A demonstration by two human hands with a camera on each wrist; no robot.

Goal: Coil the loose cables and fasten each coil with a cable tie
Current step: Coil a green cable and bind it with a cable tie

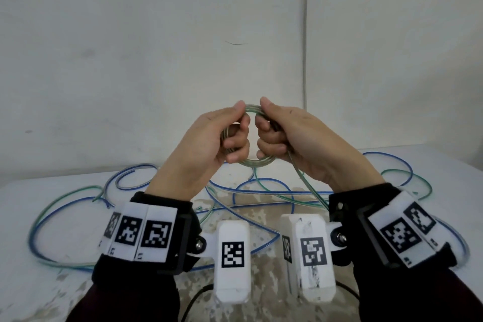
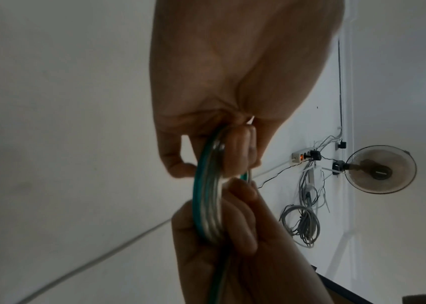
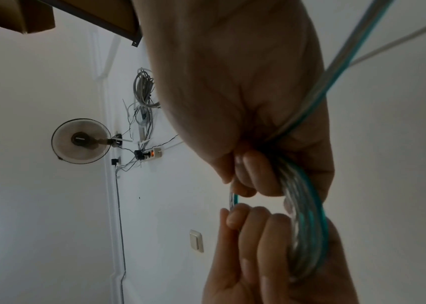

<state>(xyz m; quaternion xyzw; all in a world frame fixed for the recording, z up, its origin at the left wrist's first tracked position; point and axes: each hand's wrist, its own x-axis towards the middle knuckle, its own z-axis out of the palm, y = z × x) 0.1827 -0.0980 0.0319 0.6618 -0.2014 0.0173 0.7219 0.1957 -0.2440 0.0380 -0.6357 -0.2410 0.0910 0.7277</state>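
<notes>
Left hand [image 1: 209, 138] grips green coil [image 1: 257, 162] | right hand [image 1: 292, 136] grips same coil | raised above table [image 1: 39, 198]

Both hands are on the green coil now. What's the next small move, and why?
Probably draw in one more loop: the right hand should feed the trailing green cable onto the coil while the left hand holds the turns together. The tail runs down to the table, so coiling looks unfinished, and no cable tie is visible.
</notes>
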